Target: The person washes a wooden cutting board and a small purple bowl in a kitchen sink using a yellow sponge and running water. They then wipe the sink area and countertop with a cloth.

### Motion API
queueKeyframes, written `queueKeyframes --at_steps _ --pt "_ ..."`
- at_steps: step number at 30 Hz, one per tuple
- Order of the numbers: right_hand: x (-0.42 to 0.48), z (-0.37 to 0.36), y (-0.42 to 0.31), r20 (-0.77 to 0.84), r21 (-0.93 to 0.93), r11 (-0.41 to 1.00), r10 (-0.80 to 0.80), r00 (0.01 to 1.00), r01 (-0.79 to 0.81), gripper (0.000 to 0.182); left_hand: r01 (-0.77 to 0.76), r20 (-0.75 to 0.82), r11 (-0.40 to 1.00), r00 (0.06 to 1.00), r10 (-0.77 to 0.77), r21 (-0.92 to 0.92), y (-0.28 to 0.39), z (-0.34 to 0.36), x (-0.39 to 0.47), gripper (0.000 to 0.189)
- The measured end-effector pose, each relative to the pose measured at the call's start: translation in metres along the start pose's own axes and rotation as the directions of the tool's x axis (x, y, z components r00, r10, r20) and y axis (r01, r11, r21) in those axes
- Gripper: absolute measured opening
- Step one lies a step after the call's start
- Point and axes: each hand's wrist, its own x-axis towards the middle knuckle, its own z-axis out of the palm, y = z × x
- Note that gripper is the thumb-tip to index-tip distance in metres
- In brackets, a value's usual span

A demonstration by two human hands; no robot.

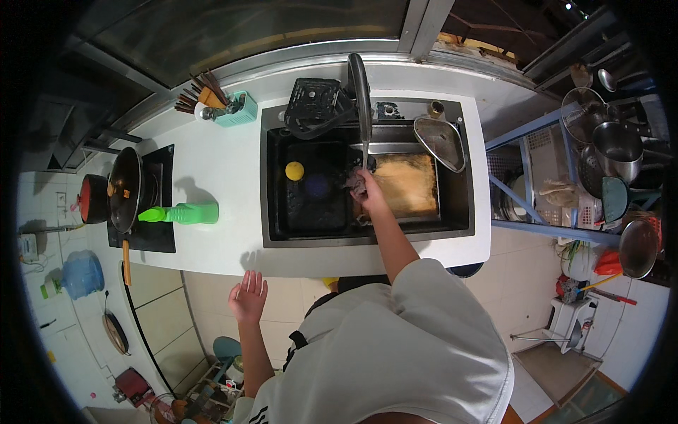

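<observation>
My right hand (370,192) grips a crumpled wet cloth (357,183) over the sink, under the tip of the black faucet (362,100). A thin stream of water runs down onto the cloth. My left hand (248,298) hangs palm up before the counter's front edge, fingers apart, holding nothing. Within the black double sink (307,242), a round yellow thing (294,171) lies in the left basin. A wooden-looking board (405,185) with dark stains fills much of the right basin. A metal strainer basket (440,143) sits at that basin's back right corner.
A green bottle (193,213) lies or stands on the white counter, left of the sink. Farther left, a lidded wok (126,190) and red pot (94,199) are at the cooktop. A turquoise utensil holder (239,111) stands behind. Pans and a blue-framed rack (529,229) are at right.
</observation>
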Motion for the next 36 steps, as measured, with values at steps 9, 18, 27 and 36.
queueKeyframes --at_steps 9,18,27,36 --pt "0.068 -0.051 -0.003 0.251 0.046 0.983 -0.185 0.950 0.179 0.020 0.028 -0.008 0.999 1.000 -0.028 0.023 0.006 0.001 0.004 0.048" --pt "0.071 -0.048 0.002 0.207 0.193 0.980 0.011 0.978 -0.052 0.022 0.014 -0.018 1.000 1.000 -0.014 0.000 0.004 -0.009 -0.001 0.048" --pt "0.040 -0.031 0.004 0.172 0.355 0.916 0.135 0.976 -0.189 0.018 0.000 -0.051 1.000 0.999 -0.001 -0.029 0.002 -0.016 -0.006 0.047" --pt "0.080 -0.069 0.013 0.074 -0.230 0.963 -0.123 0.990 0.137 0.020 0.028 -0.028 0.999 0.999 -0.029 -0.022 0.003 -0.014 0.001 0.046"
